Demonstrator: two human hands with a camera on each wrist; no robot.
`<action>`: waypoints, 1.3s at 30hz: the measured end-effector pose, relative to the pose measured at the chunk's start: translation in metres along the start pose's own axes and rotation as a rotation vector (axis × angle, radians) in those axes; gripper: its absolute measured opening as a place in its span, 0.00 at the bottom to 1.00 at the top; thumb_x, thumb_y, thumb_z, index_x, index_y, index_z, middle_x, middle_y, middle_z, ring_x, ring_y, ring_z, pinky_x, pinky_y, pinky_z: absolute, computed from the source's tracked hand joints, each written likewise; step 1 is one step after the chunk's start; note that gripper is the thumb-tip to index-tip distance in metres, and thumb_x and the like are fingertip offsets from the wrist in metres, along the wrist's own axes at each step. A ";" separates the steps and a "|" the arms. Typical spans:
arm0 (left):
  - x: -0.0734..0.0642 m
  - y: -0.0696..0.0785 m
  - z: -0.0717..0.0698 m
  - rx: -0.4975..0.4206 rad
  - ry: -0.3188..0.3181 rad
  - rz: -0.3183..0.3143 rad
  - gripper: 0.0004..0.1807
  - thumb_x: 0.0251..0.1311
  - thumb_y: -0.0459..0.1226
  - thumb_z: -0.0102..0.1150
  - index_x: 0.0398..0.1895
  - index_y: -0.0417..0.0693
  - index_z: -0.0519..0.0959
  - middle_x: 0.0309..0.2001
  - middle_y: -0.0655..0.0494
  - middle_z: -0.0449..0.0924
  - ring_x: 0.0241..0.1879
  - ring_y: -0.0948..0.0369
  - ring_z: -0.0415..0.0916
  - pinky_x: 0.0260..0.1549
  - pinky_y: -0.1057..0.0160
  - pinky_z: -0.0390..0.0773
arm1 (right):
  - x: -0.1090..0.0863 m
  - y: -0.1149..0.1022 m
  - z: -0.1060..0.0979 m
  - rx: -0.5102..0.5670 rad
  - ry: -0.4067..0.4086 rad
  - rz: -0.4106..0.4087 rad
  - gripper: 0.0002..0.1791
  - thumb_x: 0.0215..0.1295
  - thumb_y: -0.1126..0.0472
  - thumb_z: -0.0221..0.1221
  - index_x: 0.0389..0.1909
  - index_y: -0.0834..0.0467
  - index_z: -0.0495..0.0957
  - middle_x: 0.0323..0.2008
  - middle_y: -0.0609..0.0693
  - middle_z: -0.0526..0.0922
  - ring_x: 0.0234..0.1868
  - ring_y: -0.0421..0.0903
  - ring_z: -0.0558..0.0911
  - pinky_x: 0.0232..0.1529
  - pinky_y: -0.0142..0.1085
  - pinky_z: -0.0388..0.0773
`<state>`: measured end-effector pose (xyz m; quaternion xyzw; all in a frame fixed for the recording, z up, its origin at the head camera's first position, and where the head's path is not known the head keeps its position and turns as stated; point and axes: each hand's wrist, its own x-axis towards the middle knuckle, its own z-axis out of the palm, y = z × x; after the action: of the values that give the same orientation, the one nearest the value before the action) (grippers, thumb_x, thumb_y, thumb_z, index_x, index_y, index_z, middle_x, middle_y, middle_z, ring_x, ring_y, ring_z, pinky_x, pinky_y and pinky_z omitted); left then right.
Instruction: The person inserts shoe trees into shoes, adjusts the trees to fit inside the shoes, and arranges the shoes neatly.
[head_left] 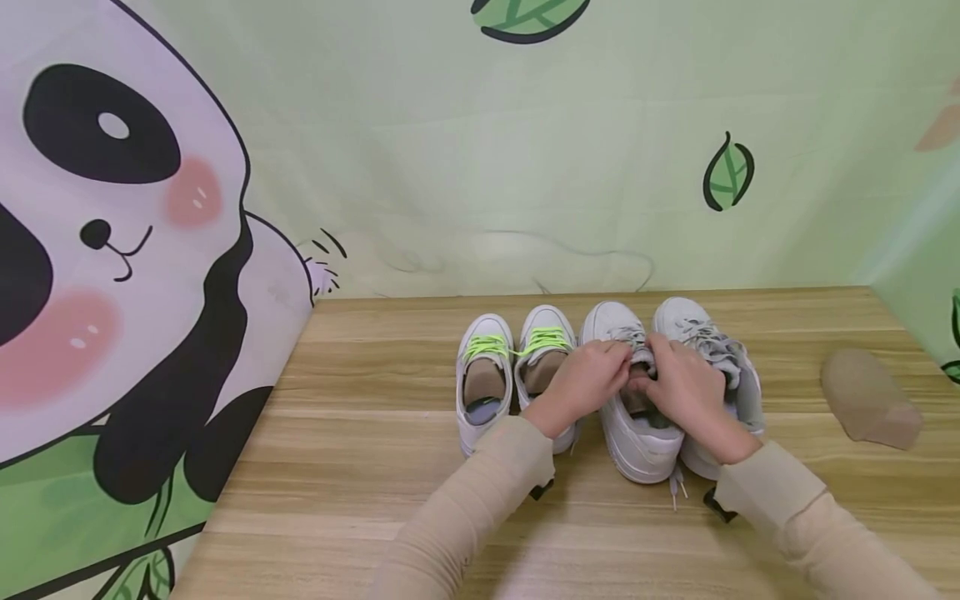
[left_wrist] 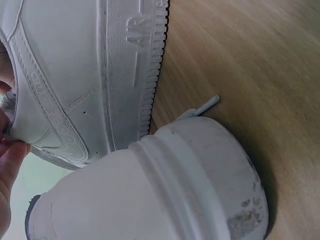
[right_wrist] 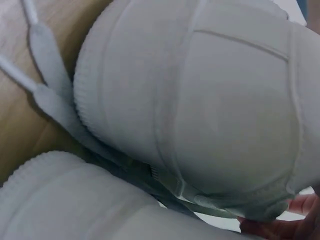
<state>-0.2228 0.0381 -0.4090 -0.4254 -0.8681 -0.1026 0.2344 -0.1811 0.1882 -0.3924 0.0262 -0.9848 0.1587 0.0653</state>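
Note:
Both hands are at a white sneaker (head_left: 651, 457) with pale laces, standing on the wooden floor with its toe pointing away. My left hand (head_left: 592, 375) pinches the collar's left edge; its thumb and fingertips (left_wrist: 14, 155) show there in the left wrist view. From the other side, my right hand (head_left: 686, 383) grips the collar near the tongue, its thumb reaching over the opening. Something brown (head_left: 637, 398) shows inside the shoe, partly covered by the hands. The right wrist view has the shoe's heel (right_wrist: 210, 100) up close and fingers (right_wrist: 300, 215) at the collar.
A second pale-laced sneaker (head_left: 678, 317) stands close on the right. To the left are two white sneakers with green laces (head_left: 486, 346) and brown inserts. A flat brown piece (head_left: 870, 400) lies on the floor (head_left: 360, 467) at right. A panda-printed cloth wall (head_left: 420, 150) stands behind.

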 end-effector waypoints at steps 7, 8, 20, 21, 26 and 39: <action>-0.001 0.002 0.001 0.010 0.029 -0.011 0.05 0.55 0.37 0.50 0.31 0.50 0.76 0.32 0.62 0.80 0.29 0.65 0.76 0.29 0.71 0.74 | 0.004 0.005 -0.009 0.058 -0.030 -0.024 0.19 0.58 0.55 0.52 0.49 0.60 0.70 0.36 0.62 0.80 0.26 0.52 0.76 0.18 0.40 0.66; -0.001 0.002 0.001 0.012 0.031 -0.012 0.05 0.55 0.37 0.50 0.31 0.50 0.76 0.32 0.62 0.80 0.29 0.65 0.76 0.29 0.71 0.74 | 0.004 0.006 -0.009 0.055 -0.026 -0.028 0.19 0.57 0.57 0.51 0.48 0.60 0.70 0.36 0.63 0.80 0.26 0.53 0.77 0.18 0.40 0.67; -0.006 0.003 0.004 -0.011 0.048 -0.022 0.05 0.53 0.38 0.51 0.33 0.51 0.75 0.34 0.62 0.79 0.28 0.64 0.73 0.29 0.70 0.72 | 0.002 0.006 -0.012 0.014 -0.054 -0.074 0.23 0.50 0.65 0.51 0.51 0.61 0.68 0.40 0.62 0.79 0.30 0.56 0.78 0.18 0.43 0.68; -0.007 0.003 0.004 -0.011 0.048 -0.024 0.05 0.53 0.38 0.51 0.33 0.51 0.75 0.35 0.62 0.79 0.29 0.64 0.73 0.30 0.70 0.72 | 0.002 0.006 -0.013 0.016 -0.059 -0.083 0.23 0.51 0.65 0.51 0.52 0.61 0.68 0.41 0.63 0.79 0.30 0.56 0.78 0.18 0.43 0.68; -0.011 0.002 0.006 -0.007 0.047 -0.032 0.07 0.53 0.38 0.50 0.35 0.52 0.75 0.42 0.62 0.78 0.35 0.64 0.74 0.36 0.71 0.72 | 0.001 0.008 -0.014 0.026 -0.077 -0.133 0.22 0.55 0.64 0.51 0.54 0.61 0.67 0.45 0.64 0.77 0.35 0.62 0.78 0.23 0.47 0.70; -0.020 0.005 0.008 0.006 0.076 -0.049 0.15 0.55 0.41 0.48 0.47 0.53 0.74 0.52 0.59 0.74 0.42 0.63 0.75 0.37 0.69 0.75 | -0.005 0.015 -0.023 0.106 -0.063 -0.222 0.20 0.55 0.67 0.53 0.51 0.66 0.70 0.34 0.61 0.80 0.22 0.44 0.72 0.20 0.34 0.65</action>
<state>-0.2109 0.0306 -0.4259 -0.3992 -0.8690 -0.1218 0.2658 -0.1750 0.2101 -0.3764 0.1433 -0.9677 0.2013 0.0498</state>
